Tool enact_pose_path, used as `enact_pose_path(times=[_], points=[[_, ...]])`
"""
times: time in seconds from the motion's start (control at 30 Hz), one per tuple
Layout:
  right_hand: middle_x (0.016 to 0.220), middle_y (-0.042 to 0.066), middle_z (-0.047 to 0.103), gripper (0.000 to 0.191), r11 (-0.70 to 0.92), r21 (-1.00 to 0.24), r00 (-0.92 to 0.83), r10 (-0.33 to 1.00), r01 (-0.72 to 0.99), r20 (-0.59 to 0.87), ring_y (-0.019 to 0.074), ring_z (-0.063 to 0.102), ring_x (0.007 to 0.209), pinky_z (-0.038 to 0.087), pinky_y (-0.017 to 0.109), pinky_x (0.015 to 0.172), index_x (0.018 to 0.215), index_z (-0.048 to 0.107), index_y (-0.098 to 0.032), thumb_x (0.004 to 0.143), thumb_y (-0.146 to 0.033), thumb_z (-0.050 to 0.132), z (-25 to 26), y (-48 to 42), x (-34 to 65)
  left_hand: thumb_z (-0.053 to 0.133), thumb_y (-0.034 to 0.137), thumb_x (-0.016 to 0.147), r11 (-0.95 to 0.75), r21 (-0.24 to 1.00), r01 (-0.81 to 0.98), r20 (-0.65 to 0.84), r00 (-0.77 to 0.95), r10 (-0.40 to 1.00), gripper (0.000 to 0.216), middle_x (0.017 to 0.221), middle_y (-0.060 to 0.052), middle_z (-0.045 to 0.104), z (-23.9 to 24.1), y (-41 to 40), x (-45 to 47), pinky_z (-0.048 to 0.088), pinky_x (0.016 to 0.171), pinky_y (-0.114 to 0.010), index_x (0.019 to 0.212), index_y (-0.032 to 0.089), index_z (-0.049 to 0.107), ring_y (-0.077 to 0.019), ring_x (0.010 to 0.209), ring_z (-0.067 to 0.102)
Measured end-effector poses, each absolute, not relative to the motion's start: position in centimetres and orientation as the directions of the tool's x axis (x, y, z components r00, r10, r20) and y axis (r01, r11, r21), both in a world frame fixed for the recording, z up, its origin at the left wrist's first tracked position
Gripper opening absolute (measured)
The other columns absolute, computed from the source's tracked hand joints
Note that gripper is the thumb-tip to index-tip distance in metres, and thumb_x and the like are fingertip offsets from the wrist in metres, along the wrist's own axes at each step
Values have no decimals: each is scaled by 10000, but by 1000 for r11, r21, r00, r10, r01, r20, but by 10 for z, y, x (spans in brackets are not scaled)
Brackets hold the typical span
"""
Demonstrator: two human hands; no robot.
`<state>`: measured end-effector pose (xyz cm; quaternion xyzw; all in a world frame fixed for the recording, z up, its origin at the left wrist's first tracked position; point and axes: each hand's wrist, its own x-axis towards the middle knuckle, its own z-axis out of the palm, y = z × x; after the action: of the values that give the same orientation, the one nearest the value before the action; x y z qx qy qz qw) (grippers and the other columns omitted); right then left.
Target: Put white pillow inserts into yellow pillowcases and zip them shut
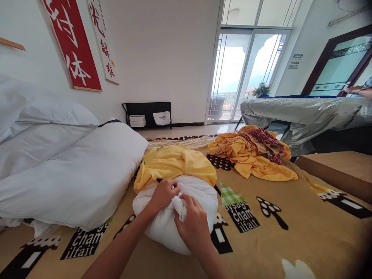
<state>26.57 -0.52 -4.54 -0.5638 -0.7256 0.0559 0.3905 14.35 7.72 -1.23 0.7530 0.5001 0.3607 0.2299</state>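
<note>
In front of me on the bed lies a white pillow [162, 228], its far half covered by a yellow pillowcase [174, 161]. Both hands meet at the middle of the white part. My left hand [165, 193] pinches a fold of white fabric [179, 207] from the left. On the right side of that same gathered fold, my right hand [192, 219] grips with thumb and fingers. The fingertips nearly touch each other. Whether the bunched fabric belongs to the pillow's own cover I cannot tell.
A large white stuffed bundle [95, 170] fills the left of the bed. Crumpled yellow cloth [250, 151] lies at the back right on the patterned brown sheet [290, 248]. Beyond are a plastic-covered table [299, 110], a wooden board [343, 164] and another person's hand [353, 90].
</note>
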Motion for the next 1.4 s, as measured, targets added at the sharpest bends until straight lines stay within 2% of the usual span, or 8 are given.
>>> enact_pose_path(times=[0.17,0.27,0.4,0.53,0.67,0.83,1.2,1.4], points=[[1205,105,587,541,326,-395,-151,899,859,412,252,583,982,455,358,798,1358,503,-303,830,-190,502,-27,5,276,331,325,920,-466,597,653,585,44,810,276,865,-50,610,5,72,131,438,790,-325,802,199,546,-187,850,546],[1146,83,609,476,303,-377,-154,913,875,378,228,589,926,429,319,752,1304,559,-344,851,-208,509,-21,8,279,274,309,942,-452,545,706,636,3,772,298,916,-67,608,9,73,108,451,840,-351,847,199,535,-200,914,556],[958,62,621,212,286,-407,-121,915,867,386,207,576,873,407,287,718,984,692,-251,844,-213,538,-23,7,278,482,214,833,-456,416,787,563,171,809,138,940,-52,643,1,85,83,452,891,-350,901,203,602,-204,953,581],[996,73,606,189,374,-395,-139,849,839,509,215,566,910,435,297,736,912,688,-232,803,-166,549,-32,4,277,558,180,784,-401,288,870,470,236,851,271,1108,-95,634,-12,108,86,411,966,-407,1049,192,614,-253,1102,553],[1280,121,527,492,463,-251,-161,683,850,712,256,529,1070,480,331,771,1207,626,-232,764,-79,478,-44,0,277,556,235,816,-369,198,908,403,268,875,293,1166,-131,630,-14,125,97,373,996,-459,1096,183,624,-299,1160,539],[1318,38,548,700,628,73,-452,470,775,758,195,551,885,498,330,726,1399,433,-440,812,-60,410,-50,-4,280,595,335,790,-451,177,875,271,397,877,340,1131,-46,699,-8,125,90,453,883,-307,1110,238,654,-213,1029,637],[1037,106,608,760,399,96,-384,748,912,541,248,562,855,495,279,544,1444,402,-357,769,-8,433,-39,4,263,412,181,899,-367,-34,930,394,350,850,276,937,-147,698,-11,148,100,393,904,-441,934,170,685,-286,953,622],[1019,90,608,692,387,-11,-329,799,922,504,228,568,890,476,246,585,1400,451,-408,816,-36,450,-22,10,270,320,200,958,-407,-92,909,477,399,783,368,1087,-182,629,-2,133,95,365,959,-486,1154,178,631,-304,1064,554]])
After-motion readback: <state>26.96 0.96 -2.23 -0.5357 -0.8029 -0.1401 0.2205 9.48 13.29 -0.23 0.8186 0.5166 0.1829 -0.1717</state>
